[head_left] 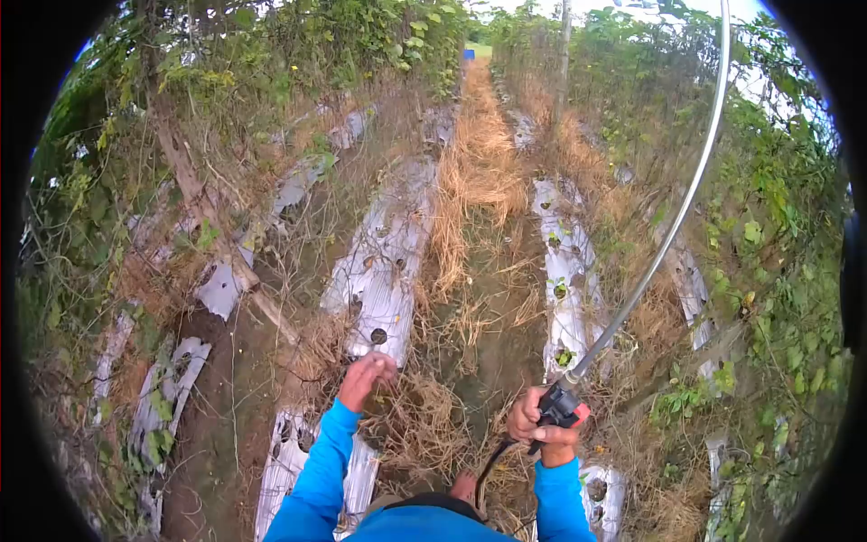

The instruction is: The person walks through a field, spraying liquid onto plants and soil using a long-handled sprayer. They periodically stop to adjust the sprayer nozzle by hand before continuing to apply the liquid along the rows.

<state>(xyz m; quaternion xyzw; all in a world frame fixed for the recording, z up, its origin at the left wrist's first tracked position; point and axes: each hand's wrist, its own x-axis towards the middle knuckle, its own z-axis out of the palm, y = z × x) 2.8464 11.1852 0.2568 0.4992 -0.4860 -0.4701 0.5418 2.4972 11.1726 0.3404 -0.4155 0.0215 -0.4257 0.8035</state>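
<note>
My right hand (pixel 545 422) is wrapped round a black and red handle (pixel 562 406) low on the right. From the handle a long metal pole (pixel 664 244) rises up and to the right, out of the top of the view. A dark hose (pixel 489 465) runs from the handle down toward my body. My left hand (pixel 368 378) hangs in the air over the left bed, near a hole in the plastic sheet (pixel 384 307); it touches nothing visible, and its fingers are blurred and partly hidden.
Straw (pixel 483 163) covers the path between two plastic-covered beds. Small green plants grow in holes of the right sheet (pixel 564 271). Vines and dry stems stand on both sides. A wooden post (pixel 203 212) leans at the left; a blue object (pixel 469 54) is far off.
</note>
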